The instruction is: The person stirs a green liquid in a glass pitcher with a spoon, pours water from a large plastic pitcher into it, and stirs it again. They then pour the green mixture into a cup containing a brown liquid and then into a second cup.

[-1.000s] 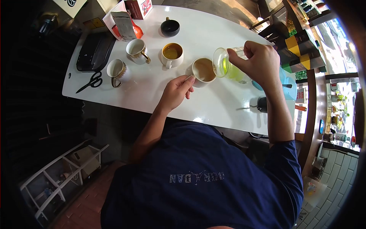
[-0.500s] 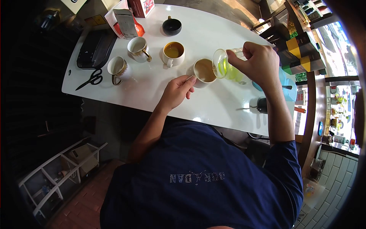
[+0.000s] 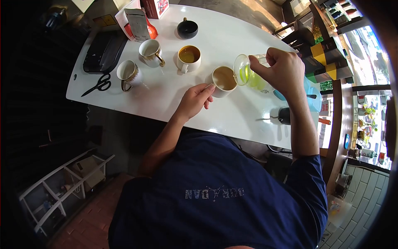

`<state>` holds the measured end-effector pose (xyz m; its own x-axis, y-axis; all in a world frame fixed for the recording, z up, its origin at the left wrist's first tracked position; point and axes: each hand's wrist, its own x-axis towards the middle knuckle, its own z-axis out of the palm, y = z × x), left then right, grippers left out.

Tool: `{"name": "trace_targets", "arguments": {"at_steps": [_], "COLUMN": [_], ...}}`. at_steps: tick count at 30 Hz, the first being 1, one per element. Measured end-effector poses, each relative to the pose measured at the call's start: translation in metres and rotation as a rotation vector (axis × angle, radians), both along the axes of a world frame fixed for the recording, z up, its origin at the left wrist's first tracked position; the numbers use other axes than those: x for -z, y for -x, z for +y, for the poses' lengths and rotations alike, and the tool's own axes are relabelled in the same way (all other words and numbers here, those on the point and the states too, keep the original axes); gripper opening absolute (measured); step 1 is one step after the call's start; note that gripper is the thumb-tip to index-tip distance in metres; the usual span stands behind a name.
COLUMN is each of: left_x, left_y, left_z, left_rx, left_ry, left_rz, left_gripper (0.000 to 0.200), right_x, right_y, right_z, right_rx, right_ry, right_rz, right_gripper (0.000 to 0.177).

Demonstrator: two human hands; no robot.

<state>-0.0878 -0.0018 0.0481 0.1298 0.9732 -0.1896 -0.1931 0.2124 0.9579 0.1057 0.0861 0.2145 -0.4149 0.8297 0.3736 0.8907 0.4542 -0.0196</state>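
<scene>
My left hand is closed on the handle of a white mug, which holds a pale brownish liquid and stands near the table's front edge. In my right hand is a clear glass jug with bright green-yellow showing through it. It lies tilted to the left, its lip close to the mug's right rim. I cannot make out clearly whether a stream runs between them. Left of these stands a white cup with an amber inside. Two white mugs with gold handles, one mug behind the other mug, are farther left.
On the white table are black scissors, a black scale-like tray, a black cup and a silver pouch. A dark small pot and a light-blue object stand right. Dark boxes rise beyond my right hand.
Very little differs: the glass jug and the mug have shifted slightly in view, along with a small movement of the camera. Both hands keep their holds.
</scene>
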Motion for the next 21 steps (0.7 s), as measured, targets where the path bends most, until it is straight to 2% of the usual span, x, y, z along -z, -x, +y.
{"name": "trace_targets", "arguments": {"at_steps": [2, 21], "left_x": [-0.0006, 0.0025], "left_y": [-0.002, -0.0068], "left_z": [0.0001, -0.0011], "left_rx": [0.019, 0.022], "left_ry": [0.01, 0.029], "left_rz": [0.01, 0.023], "left_gripper": [0.032, 0.033], "right_x": [0.0005, 0.0017], "right_y": [-0.0004, 0.0002], "right_z": [-0.0002, -0.008], "right_rx": [-0.002, -0.019], "right_ry": [0.0, -0.011], "right_rz": [-0.005, -0.004], "right_gripper": [0.05, 0.052]}}
